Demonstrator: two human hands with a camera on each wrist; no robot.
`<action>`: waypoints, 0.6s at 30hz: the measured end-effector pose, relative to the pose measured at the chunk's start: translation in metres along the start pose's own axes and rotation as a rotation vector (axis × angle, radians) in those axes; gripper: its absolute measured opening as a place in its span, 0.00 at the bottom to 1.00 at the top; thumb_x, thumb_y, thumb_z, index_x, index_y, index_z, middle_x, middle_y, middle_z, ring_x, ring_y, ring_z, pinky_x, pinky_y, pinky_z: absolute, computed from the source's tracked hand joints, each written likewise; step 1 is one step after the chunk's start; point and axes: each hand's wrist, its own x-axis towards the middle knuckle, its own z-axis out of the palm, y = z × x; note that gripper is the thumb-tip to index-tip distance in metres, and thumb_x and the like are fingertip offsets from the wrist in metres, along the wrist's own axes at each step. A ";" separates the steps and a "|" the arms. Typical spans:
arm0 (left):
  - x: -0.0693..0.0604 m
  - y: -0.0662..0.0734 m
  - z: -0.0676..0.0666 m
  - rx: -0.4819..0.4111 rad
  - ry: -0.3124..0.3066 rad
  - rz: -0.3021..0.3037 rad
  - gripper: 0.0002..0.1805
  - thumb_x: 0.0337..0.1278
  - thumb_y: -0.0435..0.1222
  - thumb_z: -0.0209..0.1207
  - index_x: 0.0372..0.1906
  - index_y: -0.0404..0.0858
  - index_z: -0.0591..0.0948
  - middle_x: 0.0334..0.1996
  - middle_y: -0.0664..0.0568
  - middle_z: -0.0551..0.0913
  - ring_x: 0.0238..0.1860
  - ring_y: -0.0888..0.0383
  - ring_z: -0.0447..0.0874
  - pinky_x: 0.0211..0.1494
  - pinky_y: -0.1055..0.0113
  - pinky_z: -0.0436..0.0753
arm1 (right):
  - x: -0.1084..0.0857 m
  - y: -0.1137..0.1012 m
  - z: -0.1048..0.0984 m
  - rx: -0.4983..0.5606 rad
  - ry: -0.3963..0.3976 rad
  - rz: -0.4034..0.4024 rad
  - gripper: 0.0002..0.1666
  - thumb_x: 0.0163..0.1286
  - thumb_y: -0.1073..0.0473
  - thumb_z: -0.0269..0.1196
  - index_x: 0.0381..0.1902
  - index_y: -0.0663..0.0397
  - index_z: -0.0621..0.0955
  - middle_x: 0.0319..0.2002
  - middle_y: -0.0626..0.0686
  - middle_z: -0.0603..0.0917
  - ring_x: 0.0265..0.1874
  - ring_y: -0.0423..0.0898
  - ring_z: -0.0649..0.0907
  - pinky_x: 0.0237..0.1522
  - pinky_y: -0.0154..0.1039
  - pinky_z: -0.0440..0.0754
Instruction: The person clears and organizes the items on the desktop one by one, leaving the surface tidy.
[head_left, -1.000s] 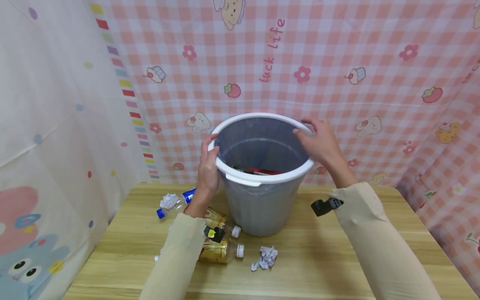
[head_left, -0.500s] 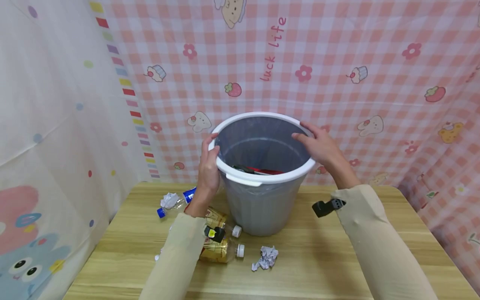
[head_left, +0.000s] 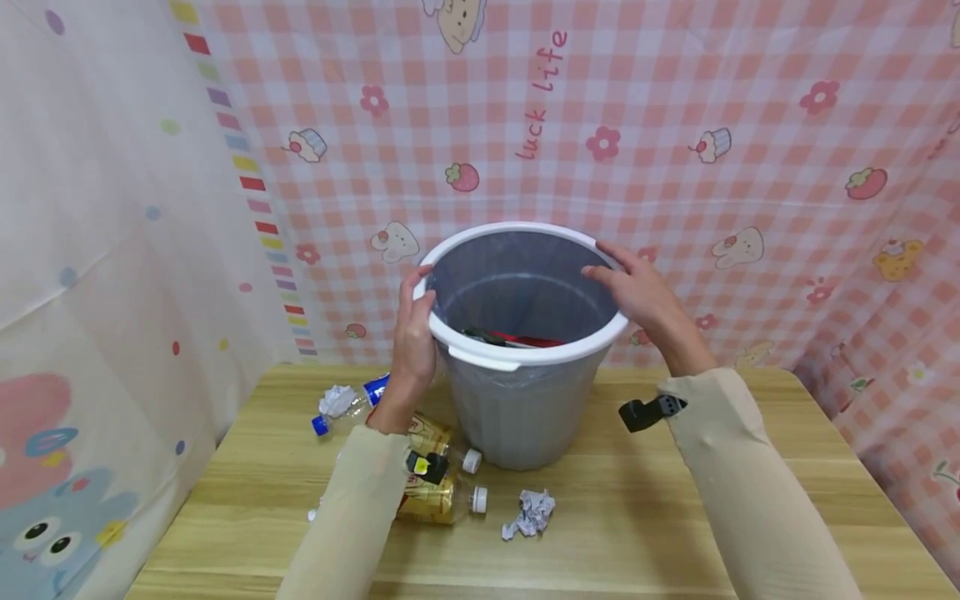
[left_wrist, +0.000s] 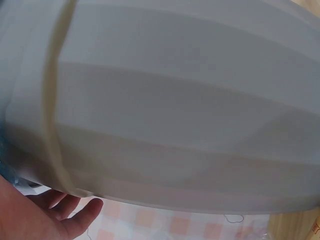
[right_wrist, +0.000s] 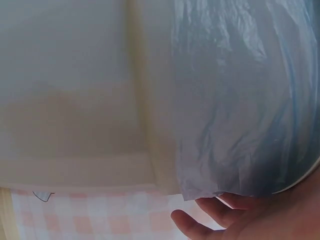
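Note:
A grey trash can with a white rim stands upright on the table. My left hand grips the rim on the left side, thumb at the inner edge. On the opposite side my right hand holds the rim, its thumb inside and fingers outside. A clear plastic liner folds over the can's outside in the right wrist view. Down inside lie a red thing and a dark green thing, mostly hidden by the front rim. In the left wrist view, curled fingers reach under the rim.
Plastic bottles with gold labels lie beside the can, partly behind the left arm. A blue-capped bottle and a crumpled paper ball are farther left. Another crumpled paper lies in front, on the wooden table.
My right hand's fingers have shifted slightly along the rim and straightened a little. The left hand and the can stay nearly in place.

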 end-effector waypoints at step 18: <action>-0.001 0.001 0.000 0.000 -0.006 -0.004 0.25 0.73 0.38 0.36 0.70 0.38 0.62 0.71 0.43 0.64 0.70 0.45 0.64 0.73 0.50 0.62 | -0.009 0.008 0.002 0.038 0.065 -0.083 0.40 0.76 0.42 0.53 0.78 0.48 0.57 0.73 0.61 0.64 0.66 0.60 0.72 0.65 0.57 0.71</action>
